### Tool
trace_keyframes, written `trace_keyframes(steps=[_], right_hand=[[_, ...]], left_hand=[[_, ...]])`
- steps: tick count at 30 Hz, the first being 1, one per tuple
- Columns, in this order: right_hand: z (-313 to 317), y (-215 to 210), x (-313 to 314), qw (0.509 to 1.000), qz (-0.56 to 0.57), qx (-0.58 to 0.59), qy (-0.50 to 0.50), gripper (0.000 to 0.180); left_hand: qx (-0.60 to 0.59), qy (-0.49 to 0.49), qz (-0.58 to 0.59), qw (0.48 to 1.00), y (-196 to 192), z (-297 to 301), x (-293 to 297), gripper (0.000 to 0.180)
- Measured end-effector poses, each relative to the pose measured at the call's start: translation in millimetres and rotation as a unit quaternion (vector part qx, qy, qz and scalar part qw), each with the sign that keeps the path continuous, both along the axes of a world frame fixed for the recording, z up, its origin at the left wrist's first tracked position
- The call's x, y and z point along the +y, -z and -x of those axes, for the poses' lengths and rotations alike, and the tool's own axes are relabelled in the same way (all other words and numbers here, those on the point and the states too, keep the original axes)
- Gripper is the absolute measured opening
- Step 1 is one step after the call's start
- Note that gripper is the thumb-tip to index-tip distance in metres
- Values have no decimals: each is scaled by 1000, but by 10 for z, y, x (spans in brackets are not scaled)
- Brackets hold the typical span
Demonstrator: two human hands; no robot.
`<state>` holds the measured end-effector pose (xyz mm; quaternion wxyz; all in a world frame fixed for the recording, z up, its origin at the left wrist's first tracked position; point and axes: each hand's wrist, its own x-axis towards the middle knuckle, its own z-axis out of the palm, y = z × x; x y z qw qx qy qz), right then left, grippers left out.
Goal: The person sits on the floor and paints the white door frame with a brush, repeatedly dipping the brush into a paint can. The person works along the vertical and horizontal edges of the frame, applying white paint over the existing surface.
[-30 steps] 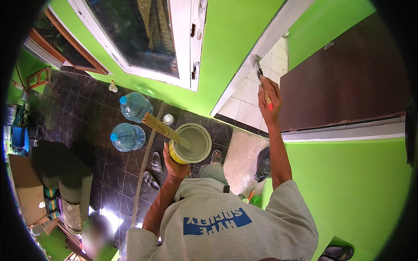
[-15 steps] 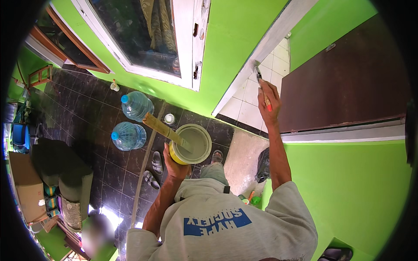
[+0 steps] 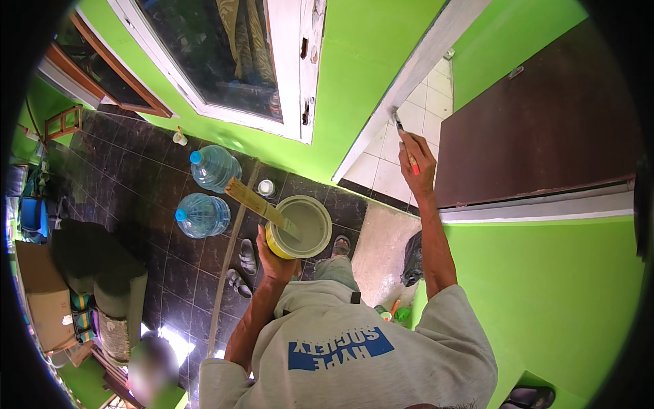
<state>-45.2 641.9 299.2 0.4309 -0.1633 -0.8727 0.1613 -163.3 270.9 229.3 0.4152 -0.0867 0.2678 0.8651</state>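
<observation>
Between the fingers of my right hand [image 3: 417, 163] is a paintbrush [image 3: 413, 161] with a red-tipped handle. Its bristles touch the edge of the white door frame [image 3: 371, 129]. My left hand [image 3: 276, 262] holds a yellow paint can [image 3: 273, 244] from below and the side, in front of my body. Pale grey-white paint [image 3: 313, 228] lies inside the can. A flat wooden stick [image 3: 255, 201] leans in it, its lower end in the paint and its upper end sticking out over the rim to the left.
Two large clear water jugs [image 3: 204, 215] stand on the dark tiled floor [image 3: 160, 225] at left, near a small white container [image 3: 266, 188]. Sandals [image 3: 238, 283] lie beside them. A brown door [image 3: 538, 129] stands at right. A white-framed window [image 3: 211, 61] is at upper left. A blurred person [image 3: 153, 368] is at lower left.
My right hand and the paintbrush have moved slightly down and left along the door frame. My left hand keeps the paint can in nearly the same place.
</observation>
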Motion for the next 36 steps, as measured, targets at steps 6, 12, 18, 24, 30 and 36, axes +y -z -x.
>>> trace_keyframes(steps=[6, 12, 18, 24, 30, 36], right_hand=[[39, -284, -116, 997, -65, 35, 26, 47], [28, 239, -152, 993, -76, -80, 48, 41], [45, 237, -203, 996, -23, -89, 21, 38], [76, -168, -200, 999, -16, 0, 34, 40], [89, -50, -204, 999, -23, -7, 25, 39], [89, 333, -203, 997, -13, -67, 25, 41]], left_hand=[[1, 2, -2, 1000, -45, -5, -4, 62], [1, 2, 2, 1000, -2, 6, -9, 62], [-16, 6, -10, 1000, -6, 10, -33, 61], [-7, 8, 0, 1000, -30, 14, -44, 62], [4, 10, -14, 1000, -14, 17, -45, 63], [-8, 14, -6, 1000, 24, 29, -67, 62]])
